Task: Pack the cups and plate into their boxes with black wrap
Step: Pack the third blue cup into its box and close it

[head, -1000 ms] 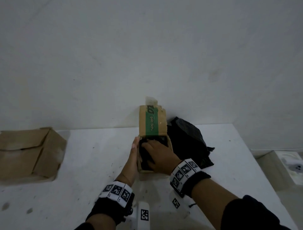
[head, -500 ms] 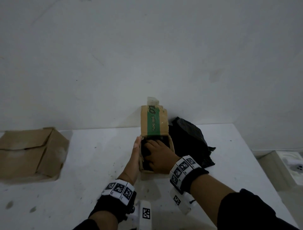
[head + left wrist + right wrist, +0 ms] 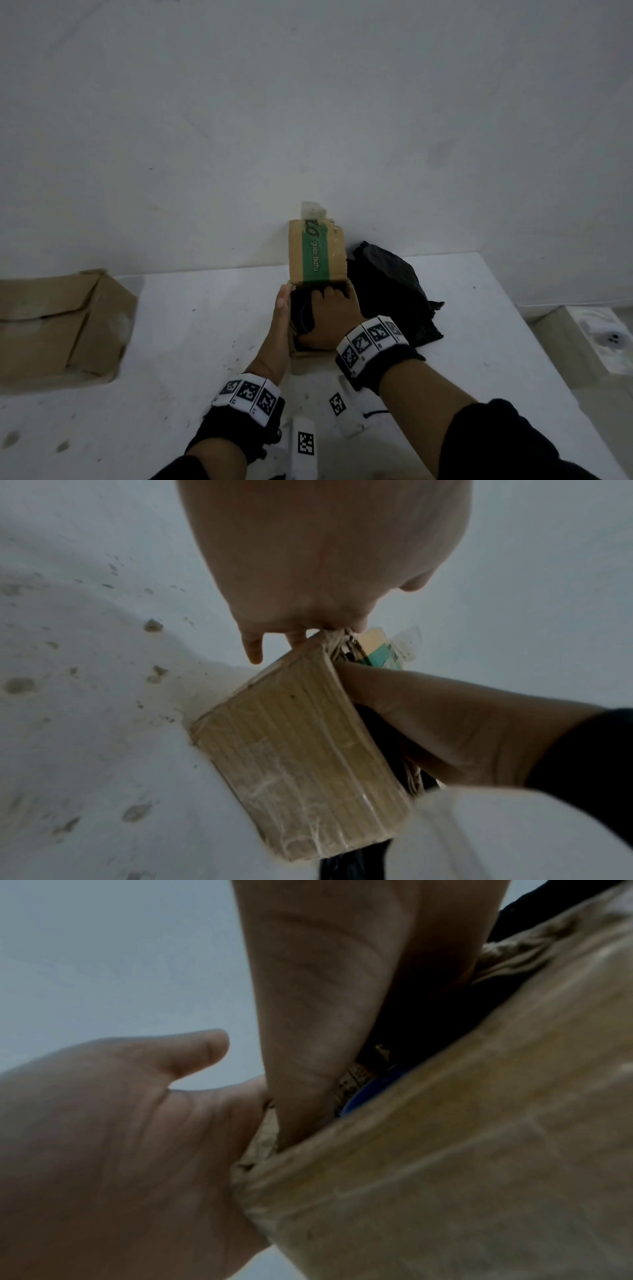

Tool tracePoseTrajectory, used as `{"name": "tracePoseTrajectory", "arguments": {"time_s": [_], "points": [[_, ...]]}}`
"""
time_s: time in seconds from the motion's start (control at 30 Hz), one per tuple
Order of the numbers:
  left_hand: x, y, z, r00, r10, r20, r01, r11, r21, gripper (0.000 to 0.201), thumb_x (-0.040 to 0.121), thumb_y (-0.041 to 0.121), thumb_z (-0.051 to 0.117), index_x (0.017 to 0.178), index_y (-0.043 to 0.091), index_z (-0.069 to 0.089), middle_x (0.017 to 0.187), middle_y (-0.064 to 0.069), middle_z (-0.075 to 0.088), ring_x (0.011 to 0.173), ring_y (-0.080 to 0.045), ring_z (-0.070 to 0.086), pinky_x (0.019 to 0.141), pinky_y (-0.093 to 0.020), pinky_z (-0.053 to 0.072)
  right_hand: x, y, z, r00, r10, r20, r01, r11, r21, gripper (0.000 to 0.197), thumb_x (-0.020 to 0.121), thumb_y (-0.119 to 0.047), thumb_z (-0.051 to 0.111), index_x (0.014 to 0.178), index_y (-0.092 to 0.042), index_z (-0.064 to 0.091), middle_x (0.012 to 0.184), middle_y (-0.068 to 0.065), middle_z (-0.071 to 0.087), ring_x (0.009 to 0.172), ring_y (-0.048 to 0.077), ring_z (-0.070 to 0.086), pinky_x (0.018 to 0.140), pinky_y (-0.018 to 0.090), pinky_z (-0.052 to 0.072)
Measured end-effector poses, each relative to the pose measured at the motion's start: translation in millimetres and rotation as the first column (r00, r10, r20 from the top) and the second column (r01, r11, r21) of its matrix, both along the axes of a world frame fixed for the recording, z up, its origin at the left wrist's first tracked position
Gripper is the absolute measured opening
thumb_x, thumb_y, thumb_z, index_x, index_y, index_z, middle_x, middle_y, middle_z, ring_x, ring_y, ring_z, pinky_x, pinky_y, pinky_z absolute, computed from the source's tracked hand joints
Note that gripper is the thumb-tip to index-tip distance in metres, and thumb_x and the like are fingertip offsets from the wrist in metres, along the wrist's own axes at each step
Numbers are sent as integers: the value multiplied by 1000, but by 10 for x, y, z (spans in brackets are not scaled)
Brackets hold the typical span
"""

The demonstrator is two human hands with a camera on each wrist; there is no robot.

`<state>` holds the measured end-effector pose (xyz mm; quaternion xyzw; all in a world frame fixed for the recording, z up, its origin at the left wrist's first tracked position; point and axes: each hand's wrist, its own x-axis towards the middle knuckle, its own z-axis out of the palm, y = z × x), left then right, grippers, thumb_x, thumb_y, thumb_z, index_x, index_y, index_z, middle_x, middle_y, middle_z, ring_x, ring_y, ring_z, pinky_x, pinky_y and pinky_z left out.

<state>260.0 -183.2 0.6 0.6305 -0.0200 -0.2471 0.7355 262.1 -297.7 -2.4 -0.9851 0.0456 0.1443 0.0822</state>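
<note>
The left hand lay flat against the small cardboard box, the right hand pressing a black-wrapped item inside; loose black wrap lay beside it on the white table.

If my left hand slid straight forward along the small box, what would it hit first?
Probably the raised green-striped cardboard lid flap just past the left hand fingertips, then the white wall behind; depth is unclear.

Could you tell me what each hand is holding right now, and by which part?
Left hand lies flat against the left outer wall of the small brown cardboard box. Right hand reaches inside onto a black-wrapped item; its grip is hidden.
</note>
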Motion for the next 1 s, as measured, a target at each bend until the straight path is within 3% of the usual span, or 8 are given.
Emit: {"name": "tracePoseTrajectory", "arguments": {"time_s": [0.2,0.33,0.43,0.53,0.63,0.73,0.83,1.0], "points": [[-10,27,-6,1000,-28,10,29,997,-67,47,101,29,7,147,22,13,141,14,22,123,4,21,71,6,36,-56,30,-28,962,195,192,-177,978,-108,48,85,-44,44,115,-7,55,114,13,55,105,32,51,88,43,41],[-7,9,-65,1000,-6,8,6,997,-78,47,101,30,8,147,20,14,140,15,24,126,1,24,69,8,36,-95,7,-155,907,359,220,-345,933,-100,62,80,-43,20,110,-9,64,111,8,62,107,30,53,95,47,37],[7,15,-127,1000,-12,28,13,999,-36,48,100,33,7,147,23,14,142,17,20,128,1,22,84,1,35,-20,-15,-153,927,335,170,-327,942,-74,67,79,-46,12,115,-11,57,116,7,57,106,27,49,87,41,37],[33,24,-148,1000,-20,22,20,1000,-11,49,100,36,6,147,25,14,149,14,17,127,3,21,102,-16,22,56,-27,-169,960,263,98,-263,965,-5,45,92,-39,31,124,-13,49,125,7,50,113,27,44,86,40,38],[31,19,-138,999,-35,18,35,999,3,49,100,36,7,147,25,15,148,14,19,127,2,22,100,-15,25,60,-29,-107,962,267,50,-267,964,-8,41,92,-36,38,125,-13,48,127,8,48,114,29,44,89,41,38],[25,21,-153,1000,-13,22,13,1000,-3,47,100,37,9,146,28,17,143,16,24,125,1,27,86,-6,39,-28,-1,-112,935,277,223,-277,960,-34,50,85,-40,30,115,-11,58,116,11,55,102,32,51,82,43,41],[26,15,-203,1000,5,4,-5,1000,-26,50,98,47,13,146,35,19,151,14,22,133,-4,27,100,-22,32,-122,16,-134,954,111,278,-121,992,18,54,86,-44,38,127,-12,48,120,14,52,105,34,51,88,43,41],[57,-18,-267,1000,0,1,0,1000,-16,57,92,59,19,145,38,22,149,14,28,133,-6,32,99,-27,36,-91,57,-178,991,-15,136,16,1000,-11,61,90,-48,41,138,-11,33,132,19,42,116,34,44,95,39,37]]}}
